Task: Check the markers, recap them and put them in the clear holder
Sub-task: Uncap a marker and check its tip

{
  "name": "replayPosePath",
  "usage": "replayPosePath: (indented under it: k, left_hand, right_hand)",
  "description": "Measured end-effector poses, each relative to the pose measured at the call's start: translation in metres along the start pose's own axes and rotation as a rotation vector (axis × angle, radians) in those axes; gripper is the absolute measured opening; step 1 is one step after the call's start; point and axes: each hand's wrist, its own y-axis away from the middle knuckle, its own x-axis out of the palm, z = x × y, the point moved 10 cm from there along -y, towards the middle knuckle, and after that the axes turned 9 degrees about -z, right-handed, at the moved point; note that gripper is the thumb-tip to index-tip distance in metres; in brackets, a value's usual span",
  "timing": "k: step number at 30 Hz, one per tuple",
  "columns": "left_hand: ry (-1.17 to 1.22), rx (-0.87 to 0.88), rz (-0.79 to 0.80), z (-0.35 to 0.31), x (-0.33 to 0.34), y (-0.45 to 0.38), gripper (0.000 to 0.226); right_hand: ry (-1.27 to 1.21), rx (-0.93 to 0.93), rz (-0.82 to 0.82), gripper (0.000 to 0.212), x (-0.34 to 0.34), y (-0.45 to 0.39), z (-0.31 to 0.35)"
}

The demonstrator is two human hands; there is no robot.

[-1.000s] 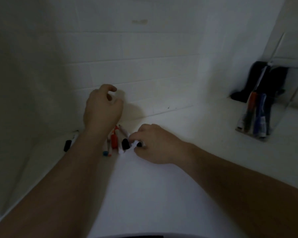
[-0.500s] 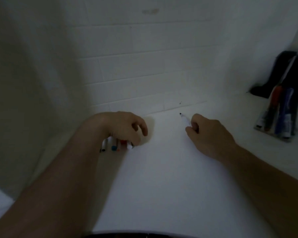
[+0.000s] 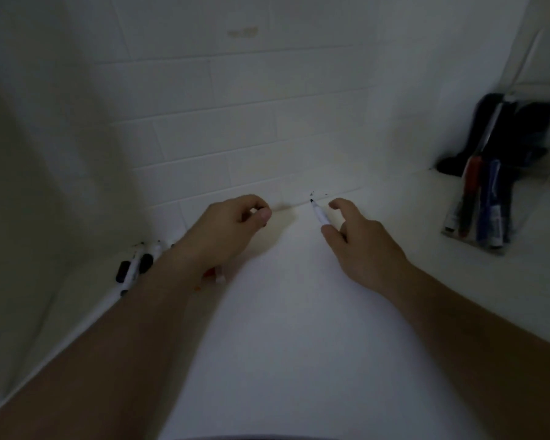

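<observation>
At far left of a dim white worktop (image 3: 292,328), beside the wall, lie loose markers (image 3: 134,268) with black caps, some partly hidden under the person's left forearm; a hint of red shows beneath the wrist. Moving right, the left hand (image 3: 232,230) hovers with fingers curled, thumb and forefinger pinched together; it may hold a small cap, but the dim picture does not show one clearly. Next, the right hand (image 3: 359,246) holds an uncapped marker (image 3: 318,212) between thumb and fingers, forefinger lifted, its dark tip pointing up toward the tiled wall (image 3: 235,122), where a few faint dark specks sit. At far right stands the clear holder (image 3: 477,204), well apart from both hands, already carrying red, blue and dark markers.

The step in hand looks like testing this marker's tip. To do it well, a light short stroke should be enough to show ink; then the cap should meet the tip squarely and be pressed until seated before the marker goes across to the holder.
</observation>
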Motion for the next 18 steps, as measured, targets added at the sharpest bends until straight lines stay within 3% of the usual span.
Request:
replayPosePath:
  k: [3,6,10,14,18]
  left_hand:
    - [0.143,-0.042,-0.033,-0.005,0.008,0.005,0.014]
    - [0.199,-0.074,-0.045,-0.002,0.018,0.005,0.006]
    - [0.261,-0.061,-0.020,-0.001,0.028,0.001,0.035]
    - [0.264,-0.041,-0.048,-0.003,0.028,-0.002,0.034]
    - [0.304,-0.045,-0.079,-0.002,0.027,0.000,0.026]
  right_hand:
    - [0.032,-0.021,0.071,0.057,0.006,0.003,0.001]
    - [0.032,-0.077,0.021,0.033,0.002,0.004,0.009]
    - [-0.046,-0.082,-0.085,0.016,-0.008,-0.002,0.010]
    - [-0.101,-0.069,-0.124,0.011,-0.014,-0.005,0.007]
    - [-0.121,-0.175,-0.151,0.014,-0.018,-0.002,0.023]
